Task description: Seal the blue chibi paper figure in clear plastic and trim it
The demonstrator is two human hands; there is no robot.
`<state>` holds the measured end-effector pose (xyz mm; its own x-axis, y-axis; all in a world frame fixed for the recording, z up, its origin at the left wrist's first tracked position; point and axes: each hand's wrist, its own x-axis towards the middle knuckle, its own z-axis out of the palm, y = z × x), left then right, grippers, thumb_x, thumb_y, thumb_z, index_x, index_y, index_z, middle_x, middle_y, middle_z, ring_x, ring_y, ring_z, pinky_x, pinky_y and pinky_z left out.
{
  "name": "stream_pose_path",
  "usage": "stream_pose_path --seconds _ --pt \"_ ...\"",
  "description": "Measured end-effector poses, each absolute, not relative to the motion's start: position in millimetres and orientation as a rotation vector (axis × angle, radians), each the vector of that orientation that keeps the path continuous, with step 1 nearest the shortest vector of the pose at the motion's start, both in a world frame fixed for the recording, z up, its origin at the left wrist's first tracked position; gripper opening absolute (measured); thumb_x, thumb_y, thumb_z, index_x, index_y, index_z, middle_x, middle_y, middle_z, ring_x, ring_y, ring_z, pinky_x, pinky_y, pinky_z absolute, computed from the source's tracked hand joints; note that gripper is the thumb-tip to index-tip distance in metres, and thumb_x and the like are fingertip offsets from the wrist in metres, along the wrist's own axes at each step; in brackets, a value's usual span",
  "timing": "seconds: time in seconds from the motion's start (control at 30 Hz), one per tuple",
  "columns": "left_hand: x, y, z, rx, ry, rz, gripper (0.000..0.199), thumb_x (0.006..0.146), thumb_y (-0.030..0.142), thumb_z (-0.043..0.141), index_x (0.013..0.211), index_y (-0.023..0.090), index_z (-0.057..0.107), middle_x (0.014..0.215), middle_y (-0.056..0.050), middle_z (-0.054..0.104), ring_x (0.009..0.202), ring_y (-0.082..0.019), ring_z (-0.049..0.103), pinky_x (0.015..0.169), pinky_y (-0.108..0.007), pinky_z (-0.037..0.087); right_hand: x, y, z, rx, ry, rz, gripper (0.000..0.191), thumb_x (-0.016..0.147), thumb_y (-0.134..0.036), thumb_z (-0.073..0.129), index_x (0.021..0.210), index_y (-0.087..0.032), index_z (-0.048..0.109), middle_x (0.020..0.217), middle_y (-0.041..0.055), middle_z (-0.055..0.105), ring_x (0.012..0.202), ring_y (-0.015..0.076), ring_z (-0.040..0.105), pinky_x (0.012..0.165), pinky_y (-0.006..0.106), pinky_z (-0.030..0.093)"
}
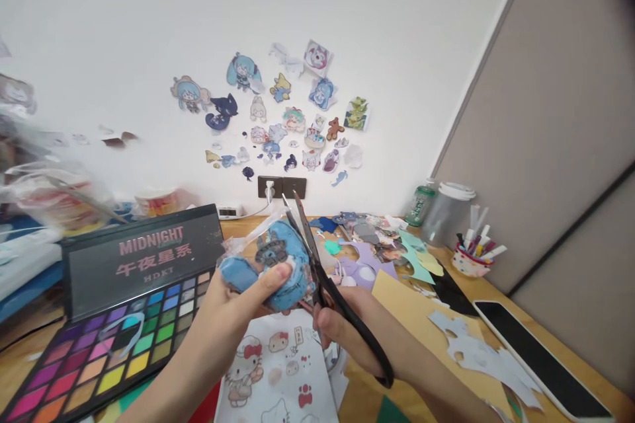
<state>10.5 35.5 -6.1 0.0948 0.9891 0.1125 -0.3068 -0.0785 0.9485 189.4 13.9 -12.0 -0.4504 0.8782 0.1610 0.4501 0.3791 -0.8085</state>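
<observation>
Between the thumb and fingers of my left hand (245,297) is a blue character cutout (297,277), with clear film standing out past its edge. Black-handled scissors (308,238) are gripped in my right hand (370,320), their blades pointing up and away along the right side of the cutout. The blade tips are slightly apart. Whether the blades touch the film is hard to tell. Below my hands lies a white sheet (270,377) printed with cartoon kitten figures and red bows.
An open eyeshadow palette (149,271) stands on the left. Paper scraps (367,271), a yellow sheet (407,317) and a phone (536,357) lie to the right. Behind are a pen cup (473,261), a green bottle (421,203) and wall cutouts (292,119).
</observation>
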Motion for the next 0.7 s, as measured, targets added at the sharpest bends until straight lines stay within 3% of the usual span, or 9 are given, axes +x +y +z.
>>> stream_pose_path --seconds 0.07,0.17,0.3,0.53,0.7 --pt "11 36 -6 1.076 0.844 1.306 0.015 0.068 0.029 0.074 0.075 0.018 0.067 0.068 -0.001 0.068 0.058 -0.014 0.062 0.053 -0.021 0.052 193 16 -12 -1.064 -2.035 1.109 0.044 0.086 -0.056 0.045 0.105 -0.022 0.064 0.086 0.0028 0.061 0.074 0.0146 0.055 0.067 0.027 0.046" --pt "13 38 -10 1.026 0.829 1.279 0.019 0.068 0.03 0.075 0.081 0.018 0.067 0.067 0.001 0.067 0.057 -0.014 0.062 0.055 -0.022 0.052 205 18 -21 -0.899 -1.958 1.51 0.06 0.073 -0.062 0.06 0.116 -0.021 0.057 0.1 0.0049 0.058 0.091 0.0189 0.056 0.08 0.032 0.047" --pt "24 35 -14 1.004 0.808 1.251 0.017 0.067 0.027 0.075 0.078 0.018 0.066 0.063 0.001 0.066 0.059 -0.015 0.063 0.059 -0.023 0.052 227 14 -46 -0.946 -1.903 1.69 0.062 0.068 -0.061 0.064 0.11 -0.016 0.059 0.096 0.0054 0.059 0.09 0.019 0.058 0.084 0.035 0.046" --pt "34 40 -6 0.684 0.832 1.261 0.016 0.074 0.018 0.068 0.09 0.018 0.064 0.08 0.001 0.072 0.069 -0.019 0.068 0.058 -0.024 0.056 271 -22 -60 -1.242 -2.021 1.542 0.051 0.07 -0.053 0.065 0.105 -0.016 0.062 0.087 0.0024 0.059 0.076 0.0152 0.055 0.068 0.027 0.045" --pt "32 51 1 0.544 0.892 1.299 0.017 0.074 0.004 0.06 0.081 0.019 0.061 0.068 0.008 0.068 0.054 -0.009 0.061 0.054 -0.015 0.055 295 -33 -56 -1.924 -2.136 0.856 0.055 0.057 -0.048 0.074 0.097 -0.013 0.062 0.097 0.0096 0.059 0.084 0.0251 0.054 0.075 0.038 0.044"
